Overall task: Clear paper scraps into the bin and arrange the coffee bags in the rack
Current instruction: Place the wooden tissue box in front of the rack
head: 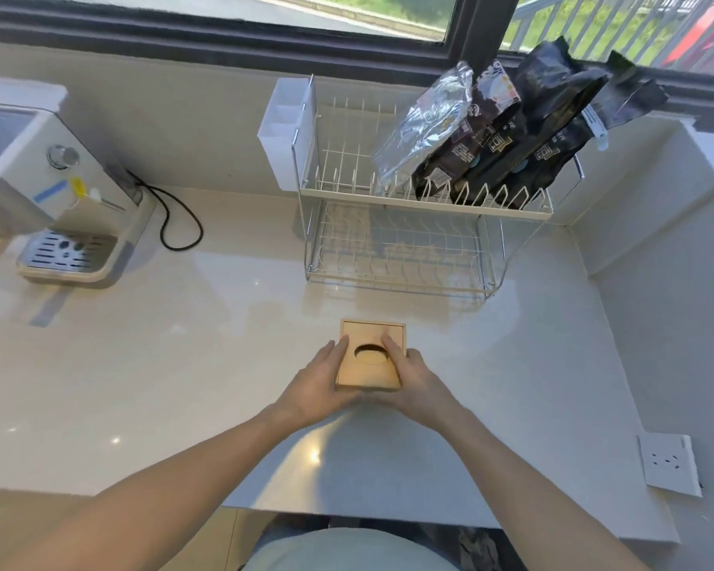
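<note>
Left hand [320, 383] and right hand [415, 385] clasp the wooden bin [371, 356] from either side, fingers curled against its walls; the bin sits on the table [182, 344], front of centre. Behind and to the right, four coffee bags [491, 129] stand leaning in the top tier of the wire rack [396, 241].

Bright daylight from the window [347, 18] along the far edge, washing the counter [182, 364] pale, with small glare spots near its near edge and left side. Soft shadows fall toward the viewer under the rack [396, 249] and arms. Wide-angle bending curves the window frame and counter edges; slightly soft overall, blurrier at the left and corners.
</note>
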